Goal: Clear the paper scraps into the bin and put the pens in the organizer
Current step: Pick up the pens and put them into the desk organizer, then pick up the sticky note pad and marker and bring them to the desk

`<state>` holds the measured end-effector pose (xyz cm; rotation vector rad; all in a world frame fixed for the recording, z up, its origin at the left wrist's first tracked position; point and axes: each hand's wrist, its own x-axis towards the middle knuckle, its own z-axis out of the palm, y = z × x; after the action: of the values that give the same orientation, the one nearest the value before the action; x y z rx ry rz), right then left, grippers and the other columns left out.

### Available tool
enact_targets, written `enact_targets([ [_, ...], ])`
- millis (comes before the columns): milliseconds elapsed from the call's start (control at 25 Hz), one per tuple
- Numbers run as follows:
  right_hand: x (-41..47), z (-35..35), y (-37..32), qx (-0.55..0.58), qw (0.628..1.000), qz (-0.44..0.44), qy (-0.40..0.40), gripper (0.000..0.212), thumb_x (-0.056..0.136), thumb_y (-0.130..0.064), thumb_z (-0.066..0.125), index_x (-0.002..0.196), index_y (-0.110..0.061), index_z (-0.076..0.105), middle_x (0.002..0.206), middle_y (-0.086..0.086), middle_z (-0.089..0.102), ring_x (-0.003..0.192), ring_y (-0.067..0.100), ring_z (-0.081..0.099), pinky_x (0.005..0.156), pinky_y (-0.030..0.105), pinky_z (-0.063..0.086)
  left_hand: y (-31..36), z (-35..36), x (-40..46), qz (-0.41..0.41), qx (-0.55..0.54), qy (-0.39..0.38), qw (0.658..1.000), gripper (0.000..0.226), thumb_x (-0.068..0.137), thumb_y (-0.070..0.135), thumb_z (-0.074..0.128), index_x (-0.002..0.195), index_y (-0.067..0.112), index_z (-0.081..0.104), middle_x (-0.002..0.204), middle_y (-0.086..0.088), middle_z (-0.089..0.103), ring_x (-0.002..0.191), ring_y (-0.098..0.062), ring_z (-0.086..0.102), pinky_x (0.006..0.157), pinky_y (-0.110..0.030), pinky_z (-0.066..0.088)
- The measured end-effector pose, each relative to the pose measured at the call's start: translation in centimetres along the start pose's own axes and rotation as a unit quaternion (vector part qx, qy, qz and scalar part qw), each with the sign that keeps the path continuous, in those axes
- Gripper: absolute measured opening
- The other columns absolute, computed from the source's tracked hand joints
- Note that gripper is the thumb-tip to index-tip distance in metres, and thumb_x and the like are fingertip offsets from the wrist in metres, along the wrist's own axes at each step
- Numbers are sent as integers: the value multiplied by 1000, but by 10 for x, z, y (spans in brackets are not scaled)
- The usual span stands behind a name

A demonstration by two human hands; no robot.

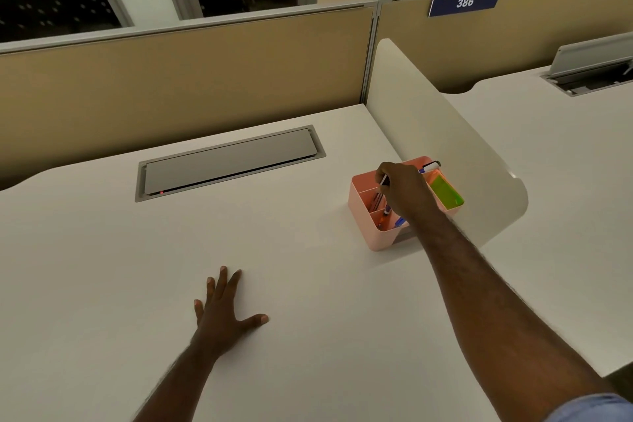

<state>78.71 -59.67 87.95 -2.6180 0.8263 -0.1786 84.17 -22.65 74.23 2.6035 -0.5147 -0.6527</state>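
A pink organizer point(363, 195) with several compartments stands on the white desk at the right, against the side divider. My right hand point(406, 190) hovers over it, fingers pinched on a pen point(384, 179) that points down into a left compartment. Other pens point(386, 208) stand inside, and a white marker point(431, 166) pokes out behind my hand. A green block point(447, 192) fills the right compartment. My left hand point(224, 305) lies flat on the desk, fingers spread, holding nothing. No paper scraps or bin are visible.
A grey cable-tray lid point(229, 161) is set into the desk at the back. Tan partition panels point(171, 79) close off the rear, and a white curved divider point(445, 134) closes the right side. A neighbouring desk point(548, 147) lies beyond it.
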Motion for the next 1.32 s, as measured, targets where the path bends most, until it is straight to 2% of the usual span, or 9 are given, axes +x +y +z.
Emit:
enact_targets([
  [80,1,0,2,-2,1000,4,-17,17,85,-8,64,100,-12,59,102,14,71,83,27,67,80,34,53,1,-1,0,-2,1,-6,1000,110,64,65,69,148,32,6,159,6,-13,146,-21,-16,115,-54,-3],
  [200,-7,-9,2,28,1000,5,-6,39,83,-8,66,119,-16,53,118,12,65,98,27,65,85,37,51,3,-3,-2,-4,3,-8,1000,110,65,64,69,149,31,6,159,5,-13,146,-22,-15,115,-54,-3],
  [320,-35,-27,0,64,994,-20,86,48,82,-14,68,126,-17,49,131,10,56,117,28,54,98,43,44,4,-5,-2,-4,17,-17,1000,109,66,65,68,149,30,5,159,4,-13,146,-24,-14,115,-54,-1],
  [440,-85,-29,-10,74,978,-58,187,43,82,-17,66,122,-16,51,131,10,54,120,30,48,100,45,43,4,-10,-5,7,30,-42,999,106,70,63,65,149,29,4,159,-1,-15,146,-27,-14,115,-56,1],
  [640,-200,25,-41,21,986,-65,151,51,85,-33,65,130,-21,45,147,10,40,138,30,33,106,51,37,0,-25,-32,108,52,-46,992,96,78,62,57,148,32,-1,158,3,-19,146,-22,-15,116,-54,-2],
  [720,-253,48,-54,-4,990,-42,132,52,88,-41,57,134,-26,39,154,6,29,143,26,20,109,49,29,-5,-31,-50,168,66,-46,983,94,79,62,54,148,32,-2,158,5,-17,146,-21,-15,116,-52,-3],
  [840,-336,80,-69,-13,992,19,124,56,91,-50,45,141,-30,29,159,0,12,146,18,1,114,44,17,-13,-34,-81,272,83,-54,957,91,80,63,52,148,33,-1,159,6,-14,146,-19,-15,116,-52,-4],
  [1080,-505,113,-96,-21,973,212,93,69,90,-58,40,147,-33,9,160,-2,-3,145,18,-13,116,46,-4,-13,-5,-183,440,105,-138,881,88,80,65,49,147,36,0,160,5,-6,145,-15,-13,115,-53,-1],
  [1320,-657,155,-99,-21,917,380,121,75,82,-62,38,146,-31,13,159,2,9,144,20,-2,114,50,8,-4,57,-277,560,128,-258,777,84,81,58,55,147,32,12,160,2,6,146,-17,-2,116,-55,9],
])
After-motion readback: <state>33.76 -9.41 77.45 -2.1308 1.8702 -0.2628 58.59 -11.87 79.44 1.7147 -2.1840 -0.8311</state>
